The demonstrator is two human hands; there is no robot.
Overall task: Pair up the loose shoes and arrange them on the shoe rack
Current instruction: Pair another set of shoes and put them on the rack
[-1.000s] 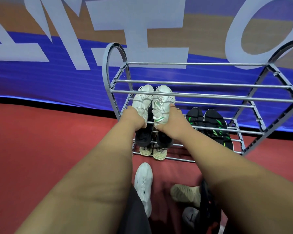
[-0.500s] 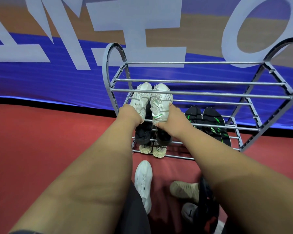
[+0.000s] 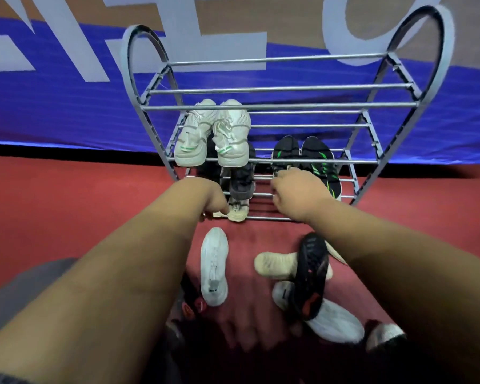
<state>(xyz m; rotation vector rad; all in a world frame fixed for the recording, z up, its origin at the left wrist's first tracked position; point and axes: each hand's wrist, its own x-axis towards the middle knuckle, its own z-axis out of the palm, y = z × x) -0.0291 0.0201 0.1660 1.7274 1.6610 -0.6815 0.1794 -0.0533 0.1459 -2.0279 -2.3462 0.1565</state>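
Observation:
A grey metal shoe rack [image 3: 277, 106] stands against the wall. A pair of white sneakers with green marks [image 3: 214, 134] sits side by side on its middle shelf at the left. A black pair with green stripes [image 3: 308, 156] sits to their right. A dark pair [image 3: 240, 181] and a beige pair [image 3: 237, 213] are on lower shelves. My left hand [image 3: 209, 199] and my right hand [image 3: 295, 191] hang in front of the rack, fingers loosely curled, holding nothing. Loose shoes lie on the floor: a white one [image 3: 214, 267], a beige one [image 3: 275, 266], a black one [image 3: 311, 275], another white one [image 3: 333, 318].
Red carpet [image 3: 67, 212] covers the floor around the rack. A blue banner with large white letters [image 3: 67, 101] runs along the wall behind. A dark shoe with red marks [image 3: 191, 306] lies near my left forearm. The rack's top shelf holds nothing.
Both hands have let go of the white pair, which stays on the middle shelf, and have drawn back and down. The camera has tilted lower, showing more loose shoes.

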